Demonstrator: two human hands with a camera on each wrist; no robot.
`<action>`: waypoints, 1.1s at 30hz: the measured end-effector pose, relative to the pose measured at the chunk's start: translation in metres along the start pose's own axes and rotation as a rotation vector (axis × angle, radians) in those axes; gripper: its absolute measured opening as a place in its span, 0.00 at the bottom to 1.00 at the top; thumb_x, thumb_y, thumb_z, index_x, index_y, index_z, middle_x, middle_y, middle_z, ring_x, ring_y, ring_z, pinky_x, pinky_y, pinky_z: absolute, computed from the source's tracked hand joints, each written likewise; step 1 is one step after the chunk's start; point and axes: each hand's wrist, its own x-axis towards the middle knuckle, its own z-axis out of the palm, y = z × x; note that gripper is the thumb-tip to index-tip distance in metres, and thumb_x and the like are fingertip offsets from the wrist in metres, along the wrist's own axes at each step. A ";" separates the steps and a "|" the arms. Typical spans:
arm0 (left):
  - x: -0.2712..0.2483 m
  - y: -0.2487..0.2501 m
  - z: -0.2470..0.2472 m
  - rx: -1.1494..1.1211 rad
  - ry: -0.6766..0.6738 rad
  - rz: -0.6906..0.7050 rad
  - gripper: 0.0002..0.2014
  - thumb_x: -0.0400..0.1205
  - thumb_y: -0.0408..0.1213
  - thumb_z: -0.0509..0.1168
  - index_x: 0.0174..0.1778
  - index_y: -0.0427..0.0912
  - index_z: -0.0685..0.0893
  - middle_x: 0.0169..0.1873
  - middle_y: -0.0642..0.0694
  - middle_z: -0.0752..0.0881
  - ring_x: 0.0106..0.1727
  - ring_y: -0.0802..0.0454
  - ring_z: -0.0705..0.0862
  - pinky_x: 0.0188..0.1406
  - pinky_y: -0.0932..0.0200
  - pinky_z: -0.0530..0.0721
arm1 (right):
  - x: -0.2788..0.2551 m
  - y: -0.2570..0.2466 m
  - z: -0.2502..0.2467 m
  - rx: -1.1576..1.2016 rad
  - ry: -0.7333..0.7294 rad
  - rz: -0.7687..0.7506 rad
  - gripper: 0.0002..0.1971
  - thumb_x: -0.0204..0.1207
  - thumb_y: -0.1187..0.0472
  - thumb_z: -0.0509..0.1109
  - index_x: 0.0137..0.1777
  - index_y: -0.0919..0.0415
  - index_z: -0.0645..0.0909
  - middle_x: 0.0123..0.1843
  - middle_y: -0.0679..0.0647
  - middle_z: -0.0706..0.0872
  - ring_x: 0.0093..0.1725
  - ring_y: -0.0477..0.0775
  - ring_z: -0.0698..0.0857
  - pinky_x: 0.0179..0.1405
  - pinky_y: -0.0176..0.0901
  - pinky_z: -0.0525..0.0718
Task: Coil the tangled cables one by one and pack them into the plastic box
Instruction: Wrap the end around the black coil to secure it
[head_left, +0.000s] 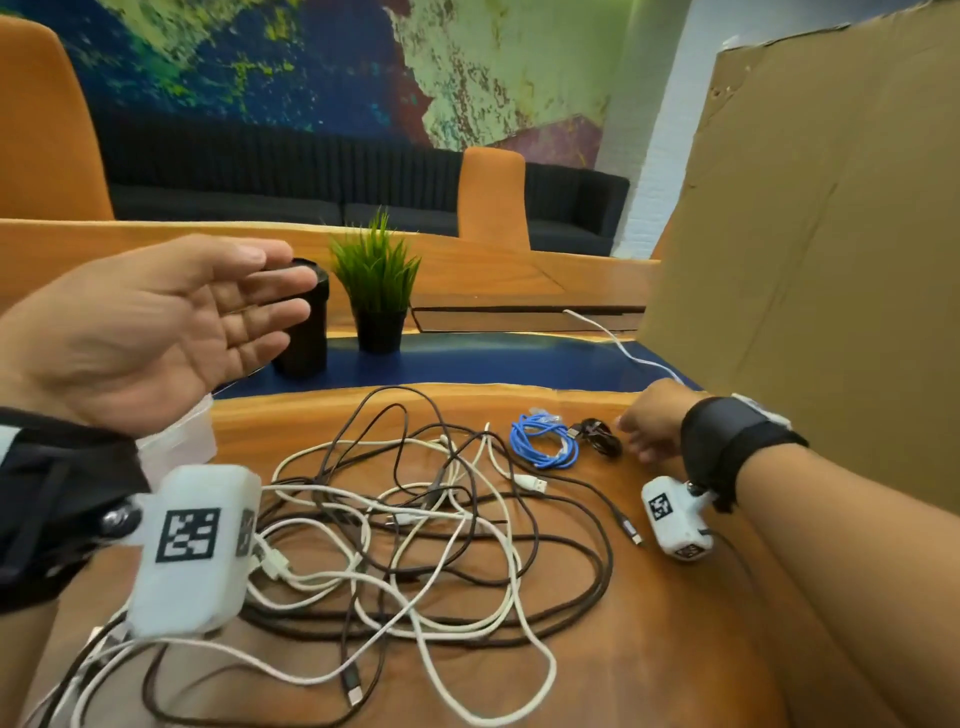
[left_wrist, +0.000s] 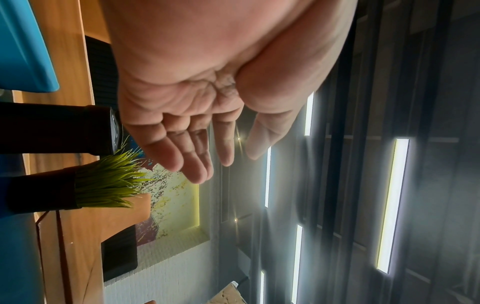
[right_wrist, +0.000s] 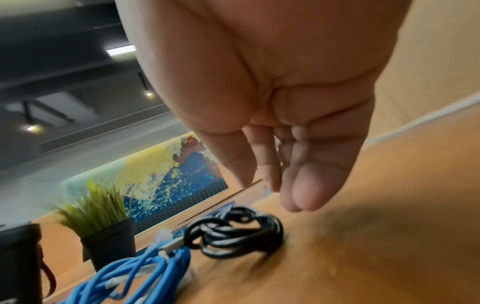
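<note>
- Head view: the tangle of cables (head_left: 410, 540), white and dark leads looped over one another, lies on the wooden counter (head_left: 675, 649) and serves as the landmark here.
- Beyond the tangle, just beside its far right edge, sits a coiled blue cable (head_left: 545, 441); a small coiled black cable (head_left: 600, 436) lies touching or nearly touching it on the side away from the tangle.
- The right hand (head_left: 649, 423) hangs just beside the black coil, fingers loosely extended, grip wide and holding nothing.
- The left hand (head_left: 156, 322) is raised above the tangle's far left side, palm up, fingers straight, grip wide and empty.
- The plastic box (head_left: 176, 441) stands at the tangle's far left edge, mostly hidden under the left wrist.
- Farther back from the tangle stand a black cylinder (head_left: 306, 322) and a potted plant (head_left: 376, 291); a cardboard sheet (head_left: 831, 260) rises to the tangle's right.
- Left wrist view: the left hand (left_wrist: 197, 107) shows an open palm with straight fingers (left_wrist: 197, 162), nothing in it; the plant (left_wrist: 109, 183) and the cylinder (left_wrist: 52, 129) show past it.
- Right wrist view: the right hand (right_wrist: 285, 102) hovers over the black coil (right_wrist: 233, 234), fingertips (right_wrist: 303, 191) apart from it; the blue cable (right_wrist: 135, 273) lies next to that coil, the plant (right_wrist: 101, 222) behind.
</note>
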 end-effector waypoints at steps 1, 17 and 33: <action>-0.002 0.002 0.000 -0.003 0.010 -0.001 0.19 0.62 0.50 0.72 0.47 0.52 0.93 0.58 0.48 0.92 0.50 0.57 0.92 0.55 0.53 0.80 | 0.001 0.000 -0.003 -0.034 0.044 -0.028 0.10 0.80 0.63 0.71 0.50 0.73 0.83 0.39 0.66 0.88 0.33 0.61 0.86 0.38 0.52 0.90; -0.017 0.022 0.002 0.236 0.142 0.123 0.09 0.86 0.38 0.62 0.55 0.50 0.87 0.52 0.49 0.93 0.50 0.54 0.91 0.51 0.57 0.86 | -0.106 -0.094 0.060 -0.914 -0.123 -0.894 0.13 0.76 0.51 0.75 0.60 0.46 0.85 0.43 0.40 0.79 0.47 0.46 0.79 0.44 0.41 0.74; -0.030 0.026 0.012 0.257 0.058 0.229 0.06 0.85 0.36 0.65 0.50 0.47 0.89 0.52 0.42 0.93 0.47 0.49 0.88 0.50 0.53 0.83 | -0.169 -0.132 -0.008 0.171 -0.136 -1.012 0.05 0.78 0.67 0.73 0.45 0.70 0.85 0.32 0.60 0.79 0.31 0.57 0.78 0.35 0.50 0.85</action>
